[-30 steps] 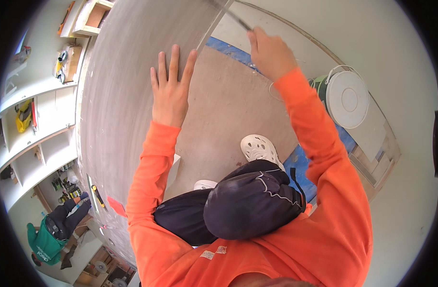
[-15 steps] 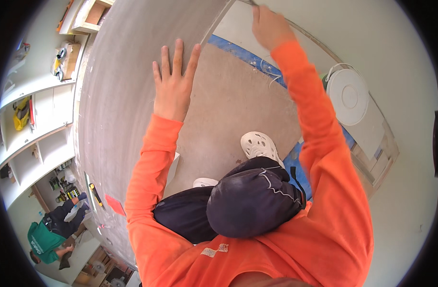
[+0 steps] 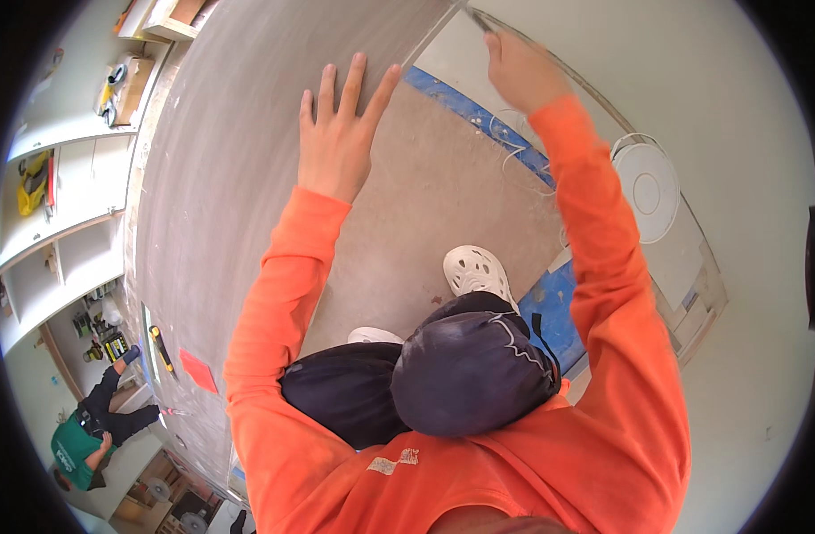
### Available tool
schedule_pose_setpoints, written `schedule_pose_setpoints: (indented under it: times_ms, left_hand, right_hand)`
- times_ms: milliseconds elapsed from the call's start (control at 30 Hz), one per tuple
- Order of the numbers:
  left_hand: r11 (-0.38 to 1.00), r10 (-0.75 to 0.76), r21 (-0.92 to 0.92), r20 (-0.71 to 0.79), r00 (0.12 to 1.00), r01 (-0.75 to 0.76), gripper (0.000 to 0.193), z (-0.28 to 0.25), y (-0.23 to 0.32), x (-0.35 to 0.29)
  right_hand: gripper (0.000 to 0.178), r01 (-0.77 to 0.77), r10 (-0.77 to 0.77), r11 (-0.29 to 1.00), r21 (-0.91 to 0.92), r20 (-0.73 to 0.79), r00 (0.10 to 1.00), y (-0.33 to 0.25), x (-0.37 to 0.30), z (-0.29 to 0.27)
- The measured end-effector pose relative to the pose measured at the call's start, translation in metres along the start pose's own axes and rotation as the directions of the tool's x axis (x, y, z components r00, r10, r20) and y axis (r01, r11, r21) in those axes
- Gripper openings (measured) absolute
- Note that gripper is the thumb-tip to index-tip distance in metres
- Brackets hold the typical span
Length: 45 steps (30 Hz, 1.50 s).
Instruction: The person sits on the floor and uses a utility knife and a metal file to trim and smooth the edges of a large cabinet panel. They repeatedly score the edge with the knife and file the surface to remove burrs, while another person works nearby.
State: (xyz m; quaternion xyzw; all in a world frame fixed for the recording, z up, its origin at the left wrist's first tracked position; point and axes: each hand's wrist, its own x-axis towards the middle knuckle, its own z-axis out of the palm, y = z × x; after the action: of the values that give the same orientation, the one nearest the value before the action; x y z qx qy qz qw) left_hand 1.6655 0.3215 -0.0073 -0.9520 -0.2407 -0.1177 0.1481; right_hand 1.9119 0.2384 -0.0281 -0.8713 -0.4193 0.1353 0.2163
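Observation:
My left hand [image 3: 339, 142] lies flat, fingers spread, on a large grey-brown panel [image 3: 238, 133], close to its right edge. At the panel's far corner my right hand [image 3: 527, 73] is closed around a slim dark tool [image 3: 481, 21]. Its tip reaches the pale edge of the panel; most of it is hidden in the fist, so its kind cannot be made out. Thin white curled strips [image 3: 512, 147] hang or lie below the right hand. A yellow-and-black utility knife [image 3: 161, 349] and a red flat piece [image 3: 198, 370] rest on the near left part of the panel.
A white-lidded bucket [image 3: 646, 193] stands at the right by the wall [image 3: 737, 160]. Blue sheeting [image 3: 479, 116] edges the floor covering [image 3: 443, 178]. White shelving [image 3: 78, 240] lines the left side, where a person in a green shirt [image 3: 76, 449] is at work.
My right hand has moved a little right and nearer, and more of the slim tool shows. The left hand has shifted slightly right and farther along the panel.

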Motion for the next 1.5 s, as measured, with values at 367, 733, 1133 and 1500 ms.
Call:
schedule_pose_setpoints:
  times_ms: [367, 733, 1133, 1500]
  left_hand:
    - [1.000, 0.008, 0.025, -0.073, 0.997, -0.006, 0.086, 0.005, -0.002, -0.003]
    - [0.990, -0.134, -0.005, 0.214, 0.968, 0.138, 0.079, -0.056, -0.031, -0.138]
    - [0.986, -0.138, 0.119, 0.188, 0.973, 0.117, 0.099, -0.056, -0.034, -0.171]
    - [0.990, -0.137, 0.056, 0.085, 0.987, 0.133, 0.097, -0.047, -0.034, -0.176]
  right_hand:
    - [0.043, -0.054, 0.051, 0.998, -0.033, -0.091, 0.995, 0.001, 0.015, 0.001]
    - [0.026, 0.003, -0.152, 0.882, 0.471, 0.278, 0.948, -0.032, -0.146, 0.050]
    - [0.027, 0.173, -0.201, 0.971, 0.163, 0.169, 0.965, -0.077, -0.184, 0.050]
    - [0.041, 0.222, -0.214, 0.971, 0.087, -0.090, 0.973, -0.084, -0.180, 0.066]
